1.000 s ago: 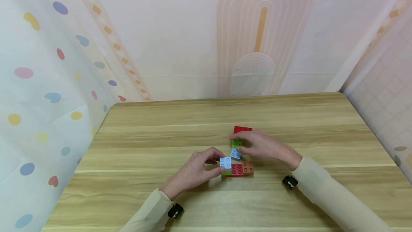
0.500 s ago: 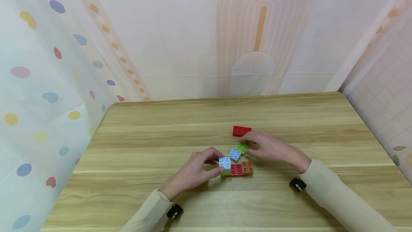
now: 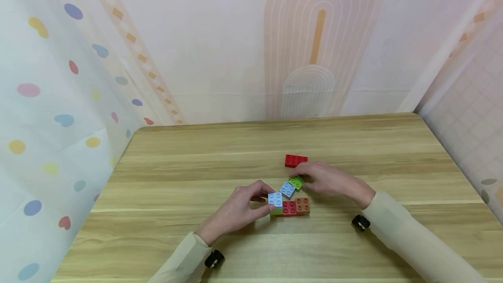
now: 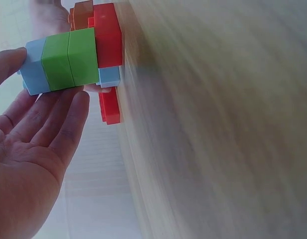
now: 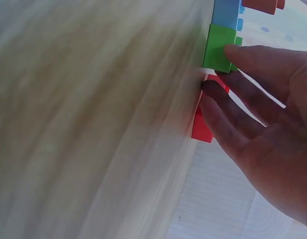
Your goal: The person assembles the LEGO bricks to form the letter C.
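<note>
right hand (image 3: 328, 180), nearer: fingers pinch green block (image 3: 296, 182) on tabletop (image 3: 177, 156) | blue block (image 3: 287, 190) touches it, pair's long axis slanting toward near-left stack (image 3: 275, 199) | left hand (image 3: 244, 203): fingers grip that stack's top

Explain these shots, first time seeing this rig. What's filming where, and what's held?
No machine: a person works bare-handed. The wide picture is from a head camera looking forward and down; each close one is from a wrist camera.

On the wood-grain table stands a red rectangular brick, plastic-looking like the rest, carrying a brown square block at one end and, at the other, two stacked green blocks under a light-blue top block. The left hand holds that stack. Behind it, the right hand pinches a small green square block touching a light-blue square block. Another red brick lies farther back.
</note>
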The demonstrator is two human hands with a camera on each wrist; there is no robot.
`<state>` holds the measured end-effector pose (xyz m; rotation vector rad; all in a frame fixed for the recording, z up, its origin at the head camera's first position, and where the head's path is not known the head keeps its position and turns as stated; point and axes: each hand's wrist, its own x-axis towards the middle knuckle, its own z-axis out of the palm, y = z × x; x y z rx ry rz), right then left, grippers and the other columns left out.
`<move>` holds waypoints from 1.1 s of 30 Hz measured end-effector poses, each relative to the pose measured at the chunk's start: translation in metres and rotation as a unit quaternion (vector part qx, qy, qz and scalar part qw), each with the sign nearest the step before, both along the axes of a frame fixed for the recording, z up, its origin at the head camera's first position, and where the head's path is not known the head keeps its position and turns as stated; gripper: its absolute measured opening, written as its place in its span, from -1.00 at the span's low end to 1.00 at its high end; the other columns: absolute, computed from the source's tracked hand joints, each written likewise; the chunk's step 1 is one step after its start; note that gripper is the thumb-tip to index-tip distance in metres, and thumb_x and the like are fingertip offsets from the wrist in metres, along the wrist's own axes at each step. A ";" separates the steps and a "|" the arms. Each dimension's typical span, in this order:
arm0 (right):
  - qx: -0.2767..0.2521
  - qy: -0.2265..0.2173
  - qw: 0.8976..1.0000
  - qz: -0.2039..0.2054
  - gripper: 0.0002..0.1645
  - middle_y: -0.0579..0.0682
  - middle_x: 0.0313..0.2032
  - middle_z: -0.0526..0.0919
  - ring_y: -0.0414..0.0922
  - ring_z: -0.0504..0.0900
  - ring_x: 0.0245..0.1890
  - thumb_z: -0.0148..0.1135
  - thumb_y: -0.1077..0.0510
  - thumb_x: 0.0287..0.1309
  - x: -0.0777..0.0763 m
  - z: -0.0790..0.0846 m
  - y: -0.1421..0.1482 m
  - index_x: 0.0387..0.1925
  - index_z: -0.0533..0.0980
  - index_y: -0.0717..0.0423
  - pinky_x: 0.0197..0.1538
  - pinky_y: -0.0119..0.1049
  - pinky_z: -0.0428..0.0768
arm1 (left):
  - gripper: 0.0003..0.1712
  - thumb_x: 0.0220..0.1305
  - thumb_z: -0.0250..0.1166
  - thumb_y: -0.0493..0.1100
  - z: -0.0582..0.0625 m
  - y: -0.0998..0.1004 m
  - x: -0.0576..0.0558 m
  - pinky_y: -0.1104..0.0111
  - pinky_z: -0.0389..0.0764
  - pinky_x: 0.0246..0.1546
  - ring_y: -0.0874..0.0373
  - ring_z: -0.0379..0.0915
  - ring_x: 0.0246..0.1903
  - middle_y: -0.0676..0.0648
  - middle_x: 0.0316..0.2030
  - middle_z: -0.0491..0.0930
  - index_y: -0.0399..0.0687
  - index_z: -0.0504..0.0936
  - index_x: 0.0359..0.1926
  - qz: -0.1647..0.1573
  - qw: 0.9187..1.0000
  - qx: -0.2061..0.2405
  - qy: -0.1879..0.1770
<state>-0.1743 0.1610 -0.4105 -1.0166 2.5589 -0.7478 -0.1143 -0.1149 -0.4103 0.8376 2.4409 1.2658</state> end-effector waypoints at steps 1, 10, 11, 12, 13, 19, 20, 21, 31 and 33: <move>0.001 0.005 1.000 -0.001 -0.55 -0.01 0.18 0.57 0.01 0.49 0.22 0.27 0.30 0.27 0.000 0.000 0.000 0.20 0.55 0.08 0.26 0.04 0.45 | -0.68 0.33 0.34 -0.11 0.000 0.000 0.000 0.40 0.59 0.02 0.21 0.59 -0.04 0.05 -0.03 0.63 -0.01 0.54 0.05 0.000 1.000 0.000 0.000; -0.025 0.022 0.999 -0.027 -0.58 0.01 0.13 0.59 0.01 0.53 0.15 0.32 0.26 0.25 0.005 0.004 0.006 0.15 0.58 0.09 0.19 0.01 0.52 | -0.68 0.31 0.35 -0.13 0.002 -0.001 0.000 0.38 0.59 0.02 0.20 0.59 -0.05 0.04 -0.04 0.64 -0.03 0.54 0.05 0.003 1.000 0.001 0.000; -0.029 0.022 0.999 -0.030 -0.58 0.01 0.13 0.59 0.01 0.53 0.16 0.32 0.25 0.25 0.005 0.005 0.007 0.15 0.58 0.09 0.19 0.00 0.52 | -0.68 0.31 0.35 -0.13 0.002 -0.001 0.000 0.38 0.59 0.02 0.20 0.60 -0.05 0.04 -0.05 0.64 -0.03 0.54 0.05 0.003 1.000 0.001 0.000; -0.034 0.023 0.999 -0.032 -0.58 0.01 0.13 0.59 0.02 0.52 0.16 0.31 0.24 0.26 0.006 0.006 0.007 0.15 0.58 0.10 0.18 0.01 0.53 | -0.68 0.31 0.35 -0.13 0.002 -0.001 0.000 0.38 0.59 0.02 0.20 0.60 -0.05 0.04 -0.05 0.64 -0.03 0.55 0.05 0.003 1.000 0.001 0.001; -0.037 0.024 0.998 -0.033 -0.58 0.01 0.14 0.59 0.02 0.52 0.16 0.31 0.23 0.26 0.007 0.008 0.008 0.15 0.58 0.10 0.18 0.01 0.53 | -0.68 0.31 0.35 -0.14 0.002 -0.001 0.000 0.38 0.59 0.02 0.20 0.60 -0.05 0.04 -0.05 0.64 -0.04 0.55 0.05 0.003 1.000 0.001 0.001; -0.054 0.036 0.997 -0.046 -0.58 -0.04 0.10 0.61 -0.06 0.56 0.10 0.35 0.18 0.24 0.013 0.014 0.008 0.14 0.59 0.06 0.12 -0.06 0.58 | -0.68 0.31 0.35 -0.16 0.002 -0.002 0.001 0.38 0.59 0.02 0.19 0.60 -0.04 0.03 -0.05 0.64 -0.05 0.55 0.05 0.002 1.000 0.006 -0.002; -0.057 0.041 0.996 -0.047 -0.58 -0.05 0.09 0.61 -0.08 0.57 0.08 0.36 0.17 0.24 0.014 0.015 0.008 0.13 0.59 0.05 0.10 -0.08 0.59 | -0.68 0.31 0.35 -0.17 0.002 -0.002 0.001 0.38 0.60 0.02 0.19 0.60 -0.04 0.03 -0.05 0.64 -0.06 0.55 0.05 0.002 1.000 0.007 -0.003; -0.060 0.047 0.996 -0.046 -0.59 -0.05 0.09 0.62 -0.09 0.57 0.06 0.36 0.17 0.23 0.015 0.015 0.008 0.13 0.59 0.05 0.09 -0.09 0.60 | -0.68 0.31 0.35 -0.17 0.002 -0.002 0.001 0.38 0.60 0.02 0.19 0.60 -0.05 0.02 -0.05 0.64 -0.06 0.55 0.05 0.002 1.000 0.008 -0.003; -0.082 0.070 0.993 -0.048 -0.58 -0.05 0.05 0.62 -0.07 0.59 -0.01 0.37 0.14 0.23 0.025 0.022 0.009 0.13 0.60 0.05 0.00 -0.03 0.63 | -0.69 0.32 0.34 -0.16 0.002 -0.001 0.002 0.38 0.60 0.02 0.19 0.60 -0.05 0.02 -0.05 0.65 -0.06 0.56 0.05 0.004 1.000 0.009 0.000; -0.088 0.066 0.993 -0.053 -0.58 -0.06 0.06 0.61 -0.08 0.59 -0.01 0.37 0.12 0.23 0.027 0.025 0.009 0.13 0.59 0.04 0.01 -0.02 0.63 | -0.69 0.32 0.35 -0.16 0.002 -0.001 0.002 0.40 0.59 0.02 0.20 0.60 -0.04 0.04 -0.05 0.64 -0.05 0.56 0.05 0.007 1.000 0.006 -0.002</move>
